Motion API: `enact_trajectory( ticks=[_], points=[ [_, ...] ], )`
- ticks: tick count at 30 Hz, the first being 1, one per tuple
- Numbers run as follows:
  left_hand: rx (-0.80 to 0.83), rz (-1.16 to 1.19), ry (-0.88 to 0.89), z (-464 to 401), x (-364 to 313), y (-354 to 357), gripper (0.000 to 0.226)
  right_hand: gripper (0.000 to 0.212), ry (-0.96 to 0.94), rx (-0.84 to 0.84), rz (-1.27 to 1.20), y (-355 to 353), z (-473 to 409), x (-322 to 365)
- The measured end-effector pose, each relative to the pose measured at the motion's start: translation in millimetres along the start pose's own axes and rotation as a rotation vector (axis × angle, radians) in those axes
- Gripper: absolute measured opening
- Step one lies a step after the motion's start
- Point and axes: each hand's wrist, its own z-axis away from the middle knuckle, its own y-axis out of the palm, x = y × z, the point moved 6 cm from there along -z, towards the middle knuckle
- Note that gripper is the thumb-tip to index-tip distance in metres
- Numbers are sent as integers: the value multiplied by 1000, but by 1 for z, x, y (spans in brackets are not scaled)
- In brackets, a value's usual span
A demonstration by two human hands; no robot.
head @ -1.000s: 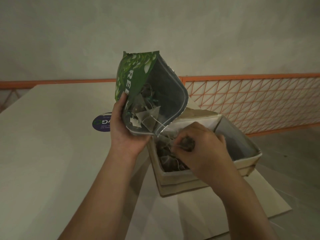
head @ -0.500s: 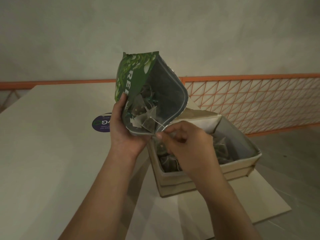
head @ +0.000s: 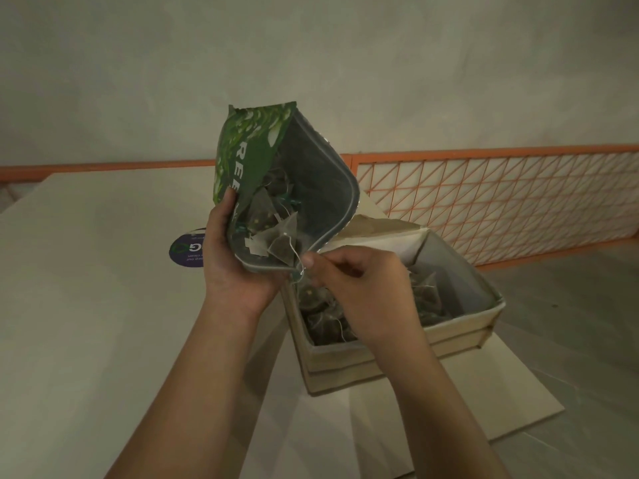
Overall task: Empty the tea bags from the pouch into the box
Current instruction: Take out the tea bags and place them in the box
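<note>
We see first the pale table, which carries everything in this scene. On its right part lies a flat sheet of cardboard, and on this sheet stands the box, open at the top, with its flap folded back on the far side. Behind the table runs an orange railing with a net of thin lines.

Above the near left corner of the box we hold the green pouch. It is tilted, with its open mouth turned down and toward us, so we look into its grey inside. Our left hand grips the pouch from the left, the thumb lying on the printed front.

Our right hand is closed in a pinch just beside the lower lip of the pouch. The fingers seem to hold the thin white string of one tea bag, but how much they hold we cannot tell.

In the box there are already several tea bags on the floor, more on the left than on the right. In the pouch some tea bags remain, gathered near the mouth. So we judge the task as well advanced but not finished: a part is moved, and the rest must yet come out.

A round dark sticker lies on the table behind the left hand.
</note>
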Motion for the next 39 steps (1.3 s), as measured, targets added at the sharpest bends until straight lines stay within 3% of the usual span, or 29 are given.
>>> enact_trajectory(
  ticks=[5,10,18,29,33,37,39],
  points=[
    [26,7,-17,1,1,3,60,17,-8,-132,-82,-28,-1,9],
    [15,-21,9,2,0,4,64,20,37,89,72,-7,-1,10],
    [21,30,4,3,0,7,61,4,13,44,38,-2,-1,0],
    [49,34,12,4,1,8,47,6,-81,-218,-197,-72,-4,17],
    [77,24,15,-2,-1,2,58,17,0,-28,187,-65,-10,-10],
    [84,16,18,-3,-1,0,57,14,-103,110,441,-40,-15,-14],
    [80,14,18,-3,-1,0,57,28,-144,336,473,-19,-16,-13]
  ],
)
